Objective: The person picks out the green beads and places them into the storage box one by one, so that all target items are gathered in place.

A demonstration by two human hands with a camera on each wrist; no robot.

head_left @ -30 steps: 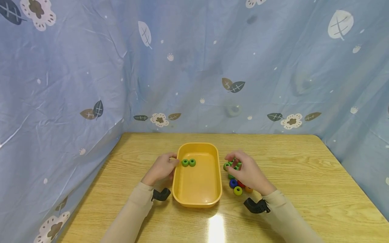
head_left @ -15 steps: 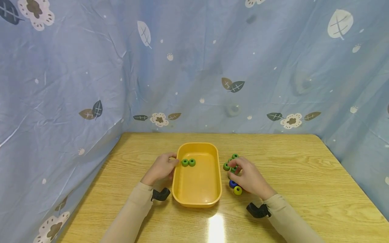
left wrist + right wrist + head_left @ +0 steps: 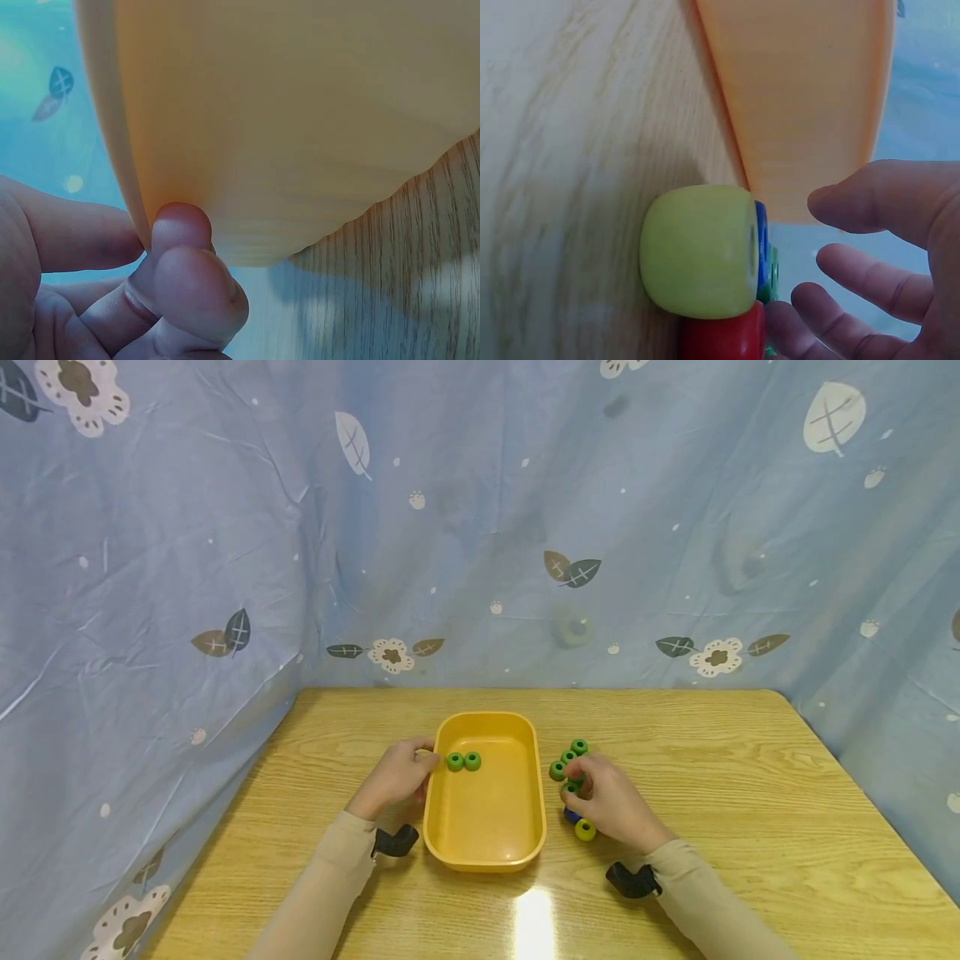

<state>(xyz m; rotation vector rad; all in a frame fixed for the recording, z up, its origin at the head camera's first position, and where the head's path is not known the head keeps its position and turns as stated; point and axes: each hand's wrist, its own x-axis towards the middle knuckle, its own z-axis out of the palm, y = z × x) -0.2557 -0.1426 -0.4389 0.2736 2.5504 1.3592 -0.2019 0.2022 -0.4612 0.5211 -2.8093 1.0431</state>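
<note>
While the left grip (image 3: 397,772) pinches the wall of a yellow tray (image 3: 483,818) at lower centre, the right grip (image 3: 611,797), spread and holding nothing, is at the loose green beads (image 3: 557,772) on the bench (image 3: 720,760), right of centre; two green beads (image 3: 472,766) sit in the tray's upper left. The step seems to be picking another green one; next calls for a careful pinch, avoiding the yellow bead (image 3: 586,832).

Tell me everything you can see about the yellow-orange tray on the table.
The tray is a rounded rectangle, open on top, with raised walls and a smooth rim. It is plain yellow-orange and looks like plastic. It stands upright on the wooden table, its long sides running away from the person. The left hand grips its left side. Two green beads lie side by side inside, near the left wall.
</note>
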